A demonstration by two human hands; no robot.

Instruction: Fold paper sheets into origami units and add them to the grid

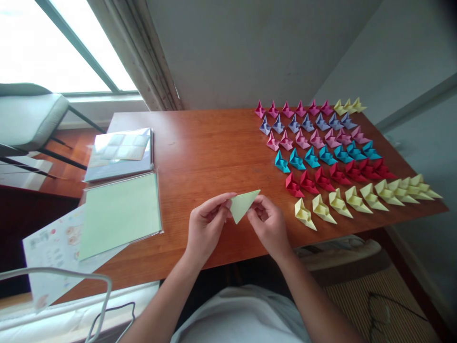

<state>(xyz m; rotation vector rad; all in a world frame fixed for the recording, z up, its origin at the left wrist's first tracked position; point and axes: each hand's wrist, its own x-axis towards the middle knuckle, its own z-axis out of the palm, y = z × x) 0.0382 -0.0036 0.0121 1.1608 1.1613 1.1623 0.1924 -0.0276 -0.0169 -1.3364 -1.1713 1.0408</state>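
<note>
A pale green folded paper triangle [243, 206] is held up over the table's front edge, one corner pointing down. My left hand [209, 224] pinches its left corner between thumb and fingers. At the right side, my right hand [267, 221] grips it with thumb and curled fingers; part of the paper is hidden there. To the right stand rows of folded paper boats, the closest being a pale yellow paper boat [304, 214]. Left of my hands lies a stack of light green paper [121, 214] in a clear sleeve.
Behind the green paper lies another clear-wrapped pack [121, 155]. A printed sheet [53, 252] sticks out over the table's left edge. Several rows of red, blue, pink and purple boats fill the right side of the wooden table [200, 147]. A chair [32, 116] stands by the window.
</note>
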